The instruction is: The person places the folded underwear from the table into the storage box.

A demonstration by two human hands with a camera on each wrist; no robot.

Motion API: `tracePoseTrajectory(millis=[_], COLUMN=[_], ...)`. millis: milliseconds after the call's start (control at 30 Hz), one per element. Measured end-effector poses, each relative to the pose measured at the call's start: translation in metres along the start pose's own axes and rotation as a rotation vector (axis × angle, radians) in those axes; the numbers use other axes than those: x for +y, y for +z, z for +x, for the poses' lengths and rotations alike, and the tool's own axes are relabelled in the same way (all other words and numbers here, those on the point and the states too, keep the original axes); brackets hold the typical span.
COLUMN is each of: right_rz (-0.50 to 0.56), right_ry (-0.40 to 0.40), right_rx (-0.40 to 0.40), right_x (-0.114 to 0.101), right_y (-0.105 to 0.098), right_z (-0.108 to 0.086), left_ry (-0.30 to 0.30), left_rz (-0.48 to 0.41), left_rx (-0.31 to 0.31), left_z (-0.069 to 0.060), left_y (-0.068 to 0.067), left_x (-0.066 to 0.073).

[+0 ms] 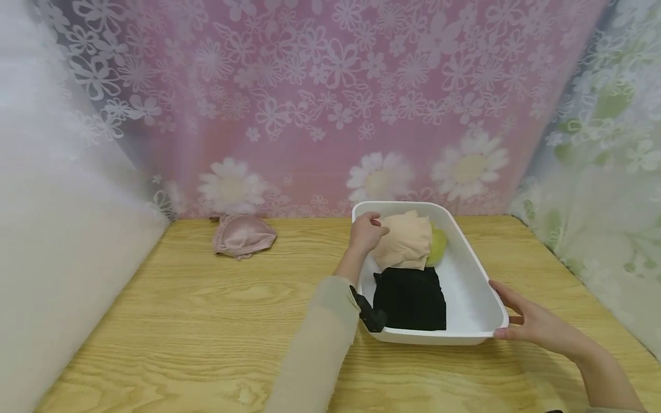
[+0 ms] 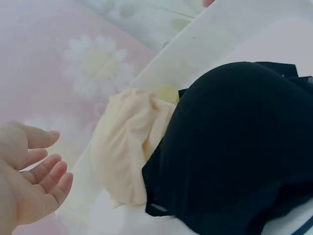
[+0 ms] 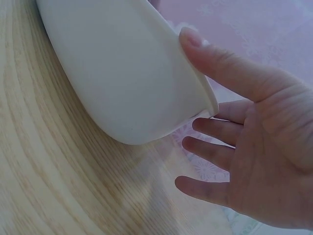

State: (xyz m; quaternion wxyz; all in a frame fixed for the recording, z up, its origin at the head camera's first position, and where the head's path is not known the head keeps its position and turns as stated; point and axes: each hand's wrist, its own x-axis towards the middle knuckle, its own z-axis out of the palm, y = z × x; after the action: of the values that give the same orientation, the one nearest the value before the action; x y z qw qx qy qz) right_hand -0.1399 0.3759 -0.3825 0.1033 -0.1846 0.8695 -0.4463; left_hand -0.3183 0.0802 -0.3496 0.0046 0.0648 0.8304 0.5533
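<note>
The right hand [image 1: 539, 324] holds the near right corner of the white tub [image 1: 465, 298] between thumb and index finger, its other fingers spread and off the wall. The left hand [image 1: 366, 232] reaches over the tub's left side, fingers loosely bent and pinching nothing — the left wrist view shows a gap between them and the beige garment [image 1: 405, 238].

For steadying the tub, a light hold like this one seems enough; squeezing harder could twist it on the wooden table [image 1: 206, 310]. The left hand would do best to keep its fingers soft and its wrist high, since the black garment [image 1: 410, 299] sits close to the forearm and its rounded cup (plain in the left wrist view) could be dented.

Counted: one tub; three garments in it — one beige at the far left, one black nearer the person, one yellow garment [image 1: 438, 245] partly hidden behind the beige; and one pink garment [image 1: 247, 234] on the table, well apart to the left
</note>
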Motion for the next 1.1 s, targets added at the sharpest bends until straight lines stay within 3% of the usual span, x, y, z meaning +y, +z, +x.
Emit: tracePoseTrajectory(millis=[233,567,867,967,1100], right_rz=[-0.016,-0.013,0.008,0.025,0.035], right_ry=[0.019,0.012,-0.014,-0.010,-0.019], right_rx=[0.013,0.006,-0.002,0.000,-0.004], right_x=[0.001,0.004,0.004,0.006,0.006], right_y=[0.001,-0.001,-0.001,0.000,0.000], right_z=[-0.002,0.000,0.001,0.000,0.002], left_ry=[0.046,0.065,0.037,0.031,0.020], left_rz=[-0.092,-0.180,-0.285,-0.268,-0.172], left_rx=[-0.026,-0.034,0.071,0.108,0.165], left_z=[0.000,0.003,-0.004,-0.005,-0.008], left_y=[-0.024,-0.082,-0.142,-0.161,-0.187], left_x=[-0.005,-0.027,-0.056,-0.069,-0.084])
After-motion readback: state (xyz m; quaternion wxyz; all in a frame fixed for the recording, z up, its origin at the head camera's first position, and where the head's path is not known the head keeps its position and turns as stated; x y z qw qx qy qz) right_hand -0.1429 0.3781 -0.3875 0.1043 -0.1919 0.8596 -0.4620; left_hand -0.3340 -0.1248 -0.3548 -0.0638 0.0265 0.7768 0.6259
